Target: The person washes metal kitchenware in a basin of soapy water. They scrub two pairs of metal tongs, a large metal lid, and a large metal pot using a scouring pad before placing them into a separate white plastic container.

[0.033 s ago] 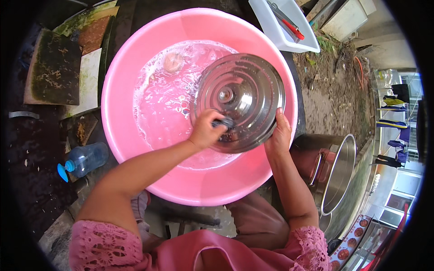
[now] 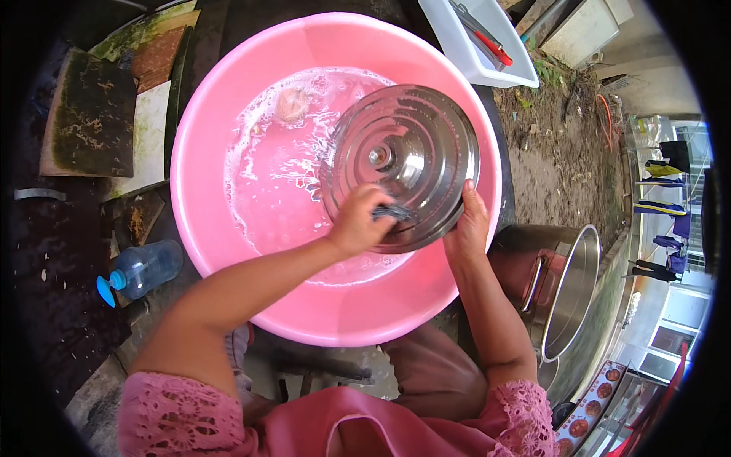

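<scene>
A shiny round metal pot lid with ringed ridges is held tilted over a big pink tub. My right hand grips the lid's right edge, thumb on the upper face and fingers hidden beneath. Closed around a dark grey scouring pad, my left hand presses on the lower part of the lid. Soapy water with foam along its margin lies in the tub. A pale, round, blurry lump sits in the water near the far side.
Beside the tub at right stands a tall steel pot. A white plastic bin with a red-handled tool is at the far right. A blue pump bottle lies at left, near mossy boards.
My left hand has slid the scouring pad slightly to the right across the lid. The lid has shifted up a little; my right hand keeps its hold.
</scene>
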Demonstrator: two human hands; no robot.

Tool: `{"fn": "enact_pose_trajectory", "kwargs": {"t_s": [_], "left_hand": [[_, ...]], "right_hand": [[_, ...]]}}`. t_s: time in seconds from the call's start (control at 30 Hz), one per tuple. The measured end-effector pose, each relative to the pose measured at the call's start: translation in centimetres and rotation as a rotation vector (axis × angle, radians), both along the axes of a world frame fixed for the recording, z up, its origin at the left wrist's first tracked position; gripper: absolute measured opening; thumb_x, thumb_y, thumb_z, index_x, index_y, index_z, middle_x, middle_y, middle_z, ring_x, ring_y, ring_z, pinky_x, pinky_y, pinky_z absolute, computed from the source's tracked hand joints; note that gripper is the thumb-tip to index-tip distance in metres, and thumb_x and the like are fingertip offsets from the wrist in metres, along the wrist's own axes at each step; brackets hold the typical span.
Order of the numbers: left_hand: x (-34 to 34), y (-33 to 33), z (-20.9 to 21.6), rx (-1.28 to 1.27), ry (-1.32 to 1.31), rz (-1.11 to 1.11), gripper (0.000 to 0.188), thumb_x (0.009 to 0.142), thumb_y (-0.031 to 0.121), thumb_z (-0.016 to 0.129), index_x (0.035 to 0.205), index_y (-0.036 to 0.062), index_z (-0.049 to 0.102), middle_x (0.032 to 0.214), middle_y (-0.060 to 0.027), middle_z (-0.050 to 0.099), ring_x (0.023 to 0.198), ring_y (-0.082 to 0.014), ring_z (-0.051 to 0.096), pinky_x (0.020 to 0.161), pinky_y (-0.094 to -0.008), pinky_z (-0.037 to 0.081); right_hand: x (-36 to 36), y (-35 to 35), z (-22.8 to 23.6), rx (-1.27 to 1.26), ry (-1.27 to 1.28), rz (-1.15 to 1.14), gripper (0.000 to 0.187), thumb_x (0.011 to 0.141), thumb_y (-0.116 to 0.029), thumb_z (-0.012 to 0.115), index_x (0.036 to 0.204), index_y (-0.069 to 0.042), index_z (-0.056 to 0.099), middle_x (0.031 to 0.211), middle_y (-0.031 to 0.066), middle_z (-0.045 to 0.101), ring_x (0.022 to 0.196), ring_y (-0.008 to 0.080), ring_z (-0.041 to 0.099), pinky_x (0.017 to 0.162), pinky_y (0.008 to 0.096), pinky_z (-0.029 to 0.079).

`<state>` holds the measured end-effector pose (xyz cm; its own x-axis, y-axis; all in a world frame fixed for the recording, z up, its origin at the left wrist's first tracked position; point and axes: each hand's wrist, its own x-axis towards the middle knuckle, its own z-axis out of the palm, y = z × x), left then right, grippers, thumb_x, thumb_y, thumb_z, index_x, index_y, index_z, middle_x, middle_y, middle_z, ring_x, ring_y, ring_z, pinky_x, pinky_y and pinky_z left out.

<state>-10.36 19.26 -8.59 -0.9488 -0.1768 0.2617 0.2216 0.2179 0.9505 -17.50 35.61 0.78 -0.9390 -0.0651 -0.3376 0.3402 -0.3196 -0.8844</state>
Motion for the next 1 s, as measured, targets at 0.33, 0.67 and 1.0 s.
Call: {"fn": "enact_pose_trajectory", "kwargs": {"t_s": [0.33,0.67,1.0], "left_hand": [[-5.6,2.1,5.4,0.0,0.148,0.036,0.023,0.073,0.013,0.067,0.092,0.003,0.057,0.098,-0.0148,0.056,0.097,-0.0341,0.053,0.088,-0.042,0.041],[2.7,-5.4,-1.6,-0.376,0.014,-0.096,0.027,0.068,0.004,0.065,0.094,0.0051,0.057,0.106,-0.0132,0.05,0.102,-0.0329,0.049,0.091,-0.0426,0.041],[-3.9,-1.3,5.6,-0.186,0.212,-0.271,0.026,0.069,0.011,0.069,0.093,0.0063,0.061,0.107,-0.0108,0.053,0.104,-0.029,0.051,0.091,-0.0395,0.041]], "right_hand": [[1.4,-0.7,-0.5,0.105,-0.039,0.098,0.026,0.094,-0.024,0.054,0.097,0.0,0.061,0.087,0.0069,0.064,0.076,0.0145,0.062,0.07,0.0287,0.051],[-0.5,1.3,2.7,0.01,0.002,0.02,0.033,0.096,-0.026,0.049,0.118,0.0,0.051,0.11,0.0117,0.061,0.094,0.0219,0.062,0.084,0.0362,0.051],[0.3,-0.3,-0.1,0.14,-0.06,0.058,0.021,0.093,-0.023,0.055,0.092,-0.003,0.062,0.082,0.0058,0.065,0.069,0.0132,0.062,0.064,0.0278,0.053]]}}
